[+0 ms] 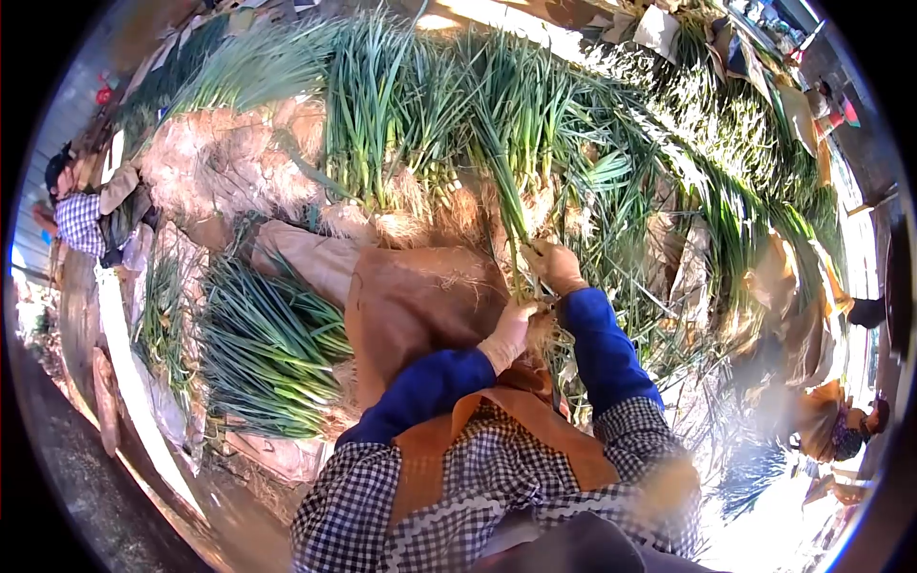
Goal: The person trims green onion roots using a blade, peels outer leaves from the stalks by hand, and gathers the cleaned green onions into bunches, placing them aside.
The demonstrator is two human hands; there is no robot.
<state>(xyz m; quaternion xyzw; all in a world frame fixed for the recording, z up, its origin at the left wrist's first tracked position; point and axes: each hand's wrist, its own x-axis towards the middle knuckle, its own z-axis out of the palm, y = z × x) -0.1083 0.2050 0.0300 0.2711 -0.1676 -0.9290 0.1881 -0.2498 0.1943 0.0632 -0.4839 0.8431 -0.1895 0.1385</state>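
In front of my brown apron, a long green leafy stalk [511, 205] slants down between my gloved hands. My left hand [509, 336] is closed round its pale lower end. A little higher and to the right, my right hand [554, 265] is closed on the same plant, its fingers bent. Stringy roots [543, 334] hang beside my left hand. Just beyond my hands stands a row of green plants [368, 115] with tan, hairy roots turned toward me.
A bundle of green plants [277, 339] lies at the left. Root masses [229, 162] lie at the upper left. More leaves [735, 124] cover the upper right. A person [81, 215] is at the far left, another person [845, 430] at the far right.
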